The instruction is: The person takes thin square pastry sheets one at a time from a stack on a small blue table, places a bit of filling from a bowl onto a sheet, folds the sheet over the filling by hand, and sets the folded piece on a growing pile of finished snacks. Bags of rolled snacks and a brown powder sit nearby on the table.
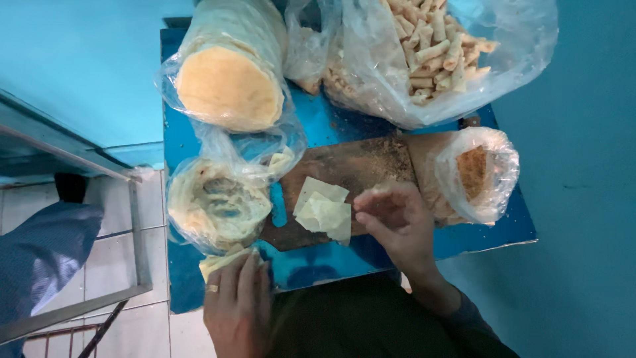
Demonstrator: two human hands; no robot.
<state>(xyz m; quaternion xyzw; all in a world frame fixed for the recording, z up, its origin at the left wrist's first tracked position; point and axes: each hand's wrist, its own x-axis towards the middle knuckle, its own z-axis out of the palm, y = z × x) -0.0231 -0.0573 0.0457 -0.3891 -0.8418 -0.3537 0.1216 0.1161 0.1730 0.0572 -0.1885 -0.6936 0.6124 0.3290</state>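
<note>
**newbie_roller:** While I'm squinting at this head-cam shot, what's actually in the hands?

**wrap_fan:** ok so the folded pastry wrapper (323,213) sits on the wooden cutting board (358,166), near its front edge, pale squares overlapping. The right hand (396,222) is just beside it, fingers curled loosely inward, tips touching the wrapper's right edge. Not really pinching anything that I can see.

**newbie_roller:** and the other one?

**wrap_fan:** left hand (235,301) lies flat, fingers pressed together, on top of a small stack of wrappers (222,260) at the front edge of the blue table (331,122). There's a ring on one finger.

**newbie_roller:** what about around the board?

**wrap_fan:** left of it is an open plastic bag of round wrappers (215,205), behind that a bigger bagged stack of round sheets (228,83). Back right there's a clear bag of finished rolls (434,50), and on the board's right end a small bag of brown filling (474,174).
</note>
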